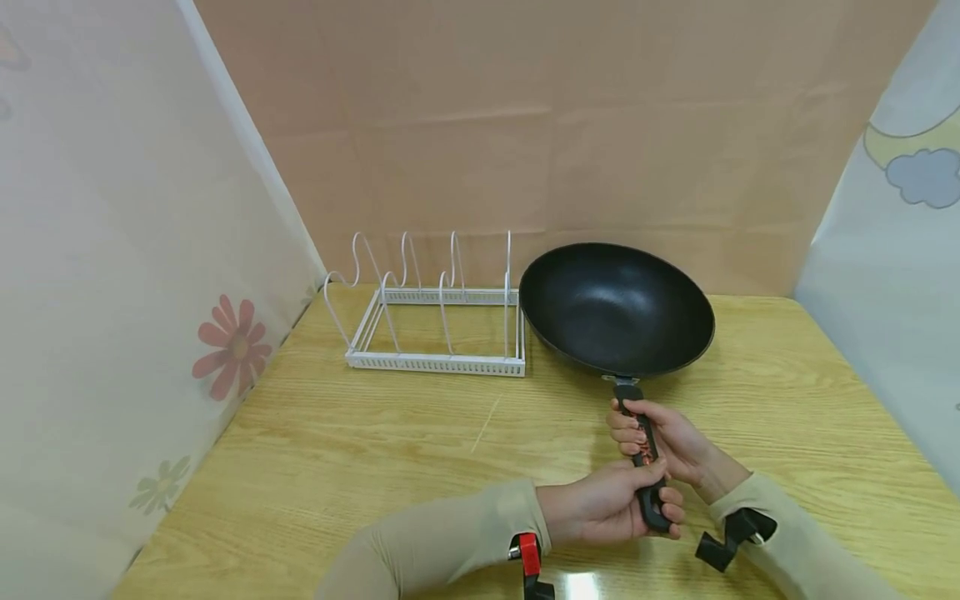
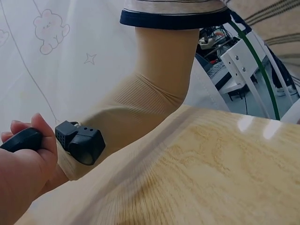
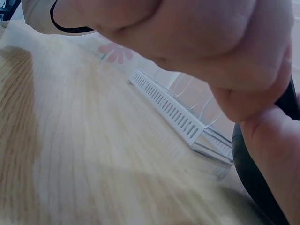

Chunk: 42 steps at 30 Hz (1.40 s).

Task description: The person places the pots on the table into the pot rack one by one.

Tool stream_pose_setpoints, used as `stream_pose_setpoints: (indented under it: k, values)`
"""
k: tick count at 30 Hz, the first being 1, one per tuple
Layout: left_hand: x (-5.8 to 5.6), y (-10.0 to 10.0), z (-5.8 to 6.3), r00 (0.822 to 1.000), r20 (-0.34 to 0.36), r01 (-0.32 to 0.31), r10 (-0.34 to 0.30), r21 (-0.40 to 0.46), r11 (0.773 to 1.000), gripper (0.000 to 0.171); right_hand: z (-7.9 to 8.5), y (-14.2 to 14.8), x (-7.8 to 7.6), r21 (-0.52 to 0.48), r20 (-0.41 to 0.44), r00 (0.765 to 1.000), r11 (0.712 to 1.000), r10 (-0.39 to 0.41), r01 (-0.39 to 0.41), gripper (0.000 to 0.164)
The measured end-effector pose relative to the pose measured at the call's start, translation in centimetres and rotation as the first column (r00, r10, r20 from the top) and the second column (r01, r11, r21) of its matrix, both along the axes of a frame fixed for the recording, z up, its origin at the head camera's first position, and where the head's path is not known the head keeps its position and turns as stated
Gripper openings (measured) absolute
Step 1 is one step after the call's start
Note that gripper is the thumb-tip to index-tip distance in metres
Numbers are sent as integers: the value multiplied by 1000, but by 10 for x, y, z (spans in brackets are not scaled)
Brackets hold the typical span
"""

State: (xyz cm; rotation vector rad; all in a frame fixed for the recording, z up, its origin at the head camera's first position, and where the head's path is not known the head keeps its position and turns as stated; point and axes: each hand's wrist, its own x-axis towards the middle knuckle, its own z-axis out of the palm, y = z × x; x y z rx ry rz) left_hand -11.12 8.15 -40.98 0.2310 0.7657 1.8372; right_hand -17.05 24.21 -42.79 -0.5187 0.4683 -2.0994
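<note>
A black wok (image 1: 617,308) with a long black handle (image 1: 645,442) is at the right of the table, its dark inside facing me. My right hand (image 1: 675,446) grips the upper part of the handle, fingers wrapped round it. Below it, my left hand (image 1: 611,504) holds the handle's lower end, which shows through the fingers. In the left wrist view, the black handle end (image 2: 22,140) is in the curled left hand (image 2: 28,164). The right wrist view has my right hand (image 3: 201,42) close up, with the wok's dark side (image 3: 253,173) below it.
A white wire rack (image 1: 435,362) with several upright loops stands to the wok's left on the wooden table (image 1: 360,467). A brown backdrop (image 1: 525,125) rises behind, and pale printed panels (image 1: 135,250) flank the table.
</note>
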Motion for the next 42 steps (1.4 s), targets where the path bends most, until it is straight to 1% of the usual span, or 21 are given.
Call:
stream_pose_setpoints:
  k: [4,7,11,17,23,26,29,32,34,38,42]
  values:
    - [-1,-2,-2,999,-39,10,-9,19,1000,16,5,1,0,36,-70,997,999,-22,25,42]
    - [-1,-3,-2,997,-80,13,-10,35,999,16,10,0,0,54,-129,991,998,-36,43,41]
    - [0,-3,-3,992,-125,12,-6,51,999,15,17,-2,3,69,-184,982,996,-51,64,41]
    - [1,-3,0,989,-149,-4,12,54,999,18,29,-5,6,106,-261,960,985,-103,135,39]
    - [2,-3,3,985,-168,-39,49,59,997,23,39,-7,7,182,-318,937,960,-146,212,31]
    - [2,-3,3,984,-167,-51,60,60,997,26,43,-8,8,223,-364,917,940,-165,257,26]
    - [2,-4,2,982,-176,-63,72,58,996,30,47,-10,10,251,-418,891,919,-179,303,21]
    - [0,-5,0,976,-203,-67,79,66,996,31,52,-12,11,273,-467,862,896,-196,351,17]
    - [-1,-5,0,973,-218,-58,74,78,995,32,57,-14,13,295,-494,845,875,-205,384,13]
    - [-2,-7,0,968,-244,-38,64,108,993,34,65,-18,15,350,-546,809,819,-216,455,6]
    - [-3,-9,0,961,-269,-27,69,156,987,33,71,-21,18,408,-593,775,749,-218,523,13]
